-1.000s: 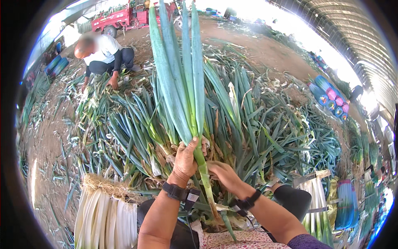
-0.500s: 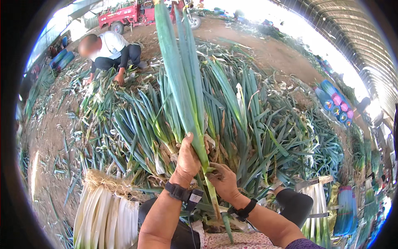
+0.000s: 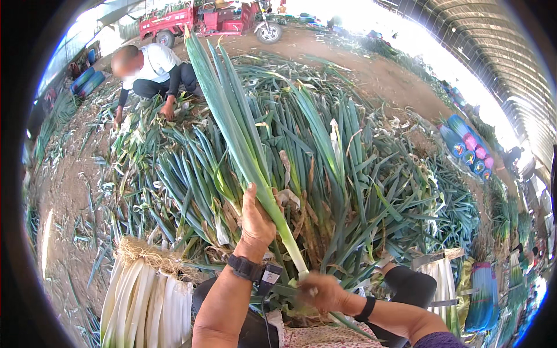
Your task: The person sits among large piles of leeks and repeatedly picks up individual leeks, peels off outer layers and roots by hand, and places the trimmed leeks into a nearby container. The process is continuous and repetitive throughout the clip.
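Observation:
My left hand [image 3: 257, 219] is wrapped round a big green onion [image 3: 246, 151], thumb along its front. The stalk slants, its blue-green leaves pointing up and left over the heap, its pale lower end toward my lap. Down at that white end is my right hand [image 3: 320, 292], closed and blurred by motion. A narrow green leaf strip [image 3: 351, 323] trails below it and seems to be in its grip; the fingers hide exactly how. The onion's root end is hidden behind this hand.
Untrimmed green onions [image 3: 342, 156] are heaped before me. Peeled white stalks with roots [image 3: 145, 296] stand at left, more white stalks [image 3: 444, 284] in a metal frame at right. Far left, a person [image 3: 154, 69] crouches; a red cargo tricycle [image 3: 220, 20] stands behind. Wrapped bundles [image 3: 470, 142] lie right.
The onion has tilted left and its top has come lower. My right hand has moved down along the stalk to its lower end, where whiter stem now shows.

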A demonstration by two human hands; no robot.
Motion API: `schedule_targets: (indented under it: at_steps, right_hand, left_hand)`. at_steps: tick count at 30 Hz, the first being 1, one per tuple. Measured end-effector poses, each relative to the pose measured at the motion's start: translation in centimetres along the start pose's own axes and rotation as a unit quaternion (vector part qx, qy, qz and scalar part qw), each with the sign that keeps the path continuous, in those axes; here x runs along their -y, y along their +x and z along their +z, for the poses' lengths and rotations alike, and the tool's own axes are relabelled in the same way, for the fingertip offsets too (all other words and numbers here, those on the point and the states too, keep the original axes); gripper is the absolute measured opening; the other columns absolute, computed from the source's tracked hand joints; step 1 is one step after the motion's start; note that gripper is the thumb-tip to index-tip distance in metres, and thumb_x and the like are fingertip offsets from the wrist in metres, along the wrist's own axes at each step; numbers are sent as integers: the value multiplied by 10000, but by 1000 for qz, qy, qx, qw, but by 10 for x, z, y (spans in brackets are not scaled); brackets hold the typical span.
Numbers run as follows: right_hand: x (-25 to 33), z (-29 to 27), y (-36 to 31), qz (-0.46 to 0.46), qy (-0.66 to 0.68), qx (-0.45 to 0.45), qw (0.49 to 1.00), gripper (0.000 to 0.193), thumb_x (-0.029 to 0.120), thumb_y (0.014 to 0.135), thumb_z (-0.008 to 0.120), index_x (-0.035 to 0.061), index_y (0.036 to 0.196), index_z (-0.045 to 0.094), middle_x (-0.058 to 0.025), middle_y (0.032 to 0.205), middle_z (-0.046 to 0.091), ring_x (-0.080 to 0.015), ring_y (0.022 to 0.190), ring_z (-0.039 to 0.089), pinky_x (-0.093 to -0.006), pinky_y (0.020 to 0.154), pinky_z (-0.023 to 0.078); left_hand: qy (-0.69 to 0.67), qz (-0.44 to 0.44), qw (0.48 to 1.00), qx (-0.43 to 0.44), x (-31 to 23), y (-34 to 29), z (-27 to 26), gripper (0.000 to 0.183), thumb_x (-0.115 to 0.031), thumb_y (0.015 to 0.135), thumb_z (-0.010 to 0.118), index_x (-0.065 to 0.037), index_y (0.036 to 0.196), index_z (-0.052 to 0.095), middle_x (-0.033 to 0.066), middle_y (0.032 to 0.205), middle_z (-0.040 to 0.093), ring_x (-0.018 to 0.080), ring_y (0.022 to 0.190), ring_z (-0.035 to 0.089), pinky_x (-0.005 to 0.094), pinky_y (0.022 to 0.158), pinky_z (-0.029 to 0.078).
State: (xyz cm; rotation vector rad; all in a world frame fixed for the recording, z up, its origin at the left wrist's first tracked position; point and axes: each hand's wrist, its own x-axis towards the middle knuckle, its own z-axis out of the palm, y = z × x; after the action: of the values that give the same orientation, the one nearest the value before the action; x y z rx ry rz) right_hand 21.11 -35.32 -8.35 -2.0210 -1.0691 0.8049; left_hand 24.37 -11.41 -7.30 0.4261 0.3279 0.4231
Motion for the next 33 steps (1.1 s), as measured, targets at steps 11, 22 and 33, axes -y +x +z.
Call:
schedule_targets:
  at_steps: [11,22,33]
  right_hand:
    - [8,-24,65,30,452,-99,886,388,75,888,637,8,1253,524,-23,1020,612,-108,894,596,-255,778,497]
    - [16,-17,77,-88,10,-370,925,294,26,732,738,48,998,613,-111,935,631,-225,763,638,-306,657,522]
    - [25,-40,83,-107,-20,-358,927,320,5,761,715,57,1055,600,-78,951,618,-187,792,617,-284,703,499]
  left_hand:
    - [30,-110,945,307,-2,-12,8,404,-369,841,682,-43,1038,547,107,918,620,267,851,620,392,768,506]
    - [82,-30,970,226,10,-12,4,372,-126,866,656,-67,1213,537,50,851,610,198,781,590,361,784,495]
    - [-48,-132,968,209,-1,-10,14,475,-464,929,475,-43,1146,503,90,991,575,253,948,559,393,837,461]
